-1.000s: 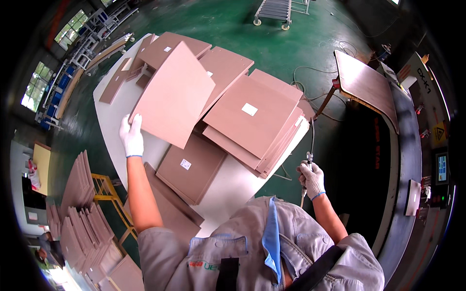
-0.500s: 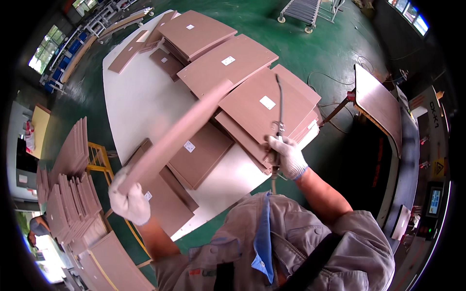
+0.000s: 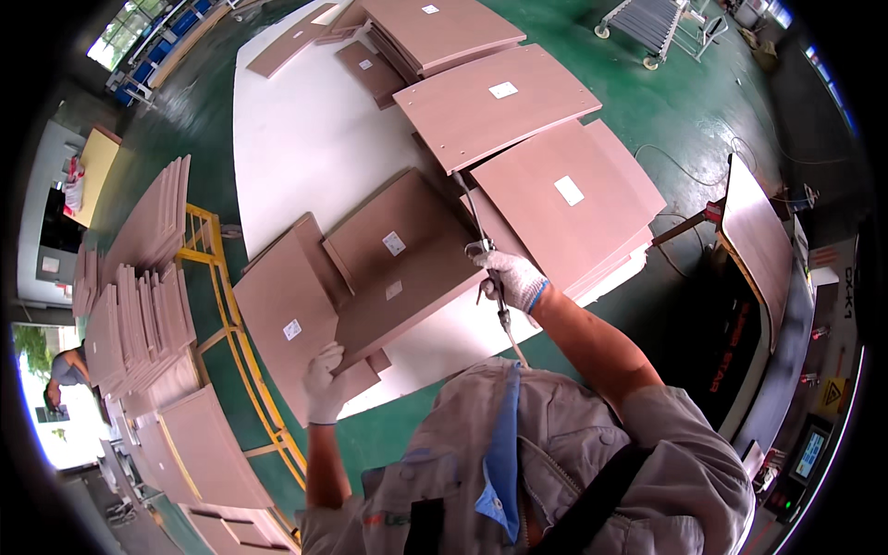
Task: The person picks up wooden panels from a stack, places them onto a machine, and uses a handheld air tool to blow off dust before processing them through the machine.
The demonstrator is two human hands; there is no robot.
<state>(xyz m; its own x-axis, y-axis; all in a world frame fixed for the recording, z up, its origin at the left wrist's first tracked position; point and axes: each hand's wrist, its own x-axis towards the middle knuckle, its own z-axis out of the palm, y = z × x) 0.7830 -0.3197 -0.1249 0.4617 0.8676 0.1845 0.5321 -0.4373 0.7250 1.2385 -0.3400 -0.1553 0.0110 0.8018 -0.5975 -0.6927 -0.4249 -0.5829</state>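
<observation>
My left hand (image 3: 324, 384), in a white knit glove, grips the near left corner of a flat brown panel (image 3: 421, 301) with a white label. The panel is tilted over other brown panels (image 3: 377, 236) on the white table (image 3: 291, 139). In my gloved right hand (image 3: 513, 279) is an air blow gun (image 3: 473, 209) with a long thin nozzle, its hose hanging down toward my body. The nozzle points away from me, past the held panel's far right corner. Beside the right hand lies a stack of larger labelled panels (image 3: 573, 157).
More panels (image 3: 444, 28) are stacked at the table's far end. Upright panels (image 3: 139, 324) stand at left near a yellow frame (image 3: 236, 351). A person (image 3: 69, 375) bends at far left. A machine with a small screen (image 3: 811, 453) stands at right; a roller conveyor (image 3: 643, 28) is far right.
The panel in my left hand has swung from steeply raised and blurred to a flatter tilt, showing its label. My right hand has lowered slightly with the blow gun. The whole view has shifted.
</observation>
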